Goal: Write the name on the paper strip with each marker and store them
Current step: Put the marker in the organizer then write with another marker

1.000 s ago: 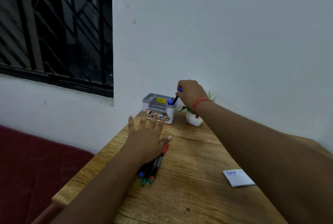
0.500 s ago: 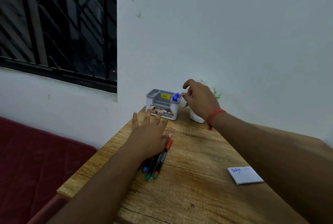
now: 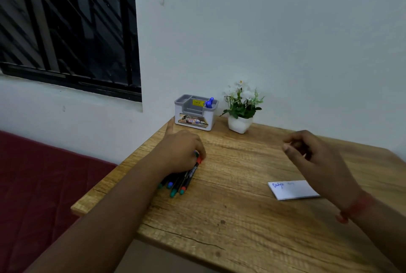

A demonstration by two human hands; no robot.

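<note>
1. The left hand (image 3: 182,151) lies over a bunch of markers (image 3: 180,182) on the desk (image 3: 230,217), its fingers (image 3: 201,154) curled down onto their far ends; whether they already pinch one I cannot tell.
2. The markers' long axes run from those fingers back toward the person, coloured caps nearest the camera. The right hand (image 3: 316,158) is well apart from them, so the left is the nearer hand for the next pick.
3. The right hand hovers with fingers (image 3: 287,146) loosely curled, holding nothing.
4. The paper strip (image 3: 292,189) lies on the desk just below and nearer than the right fingers, with a blue word, perhaps "Sadya", at its left end.
5. Beyond the left fingers stands the organiser (image 3: 195,112), one blue marker (image 3: 209,103) upright in its right compartment. Its yellow price sticker is too small to read.
</note>
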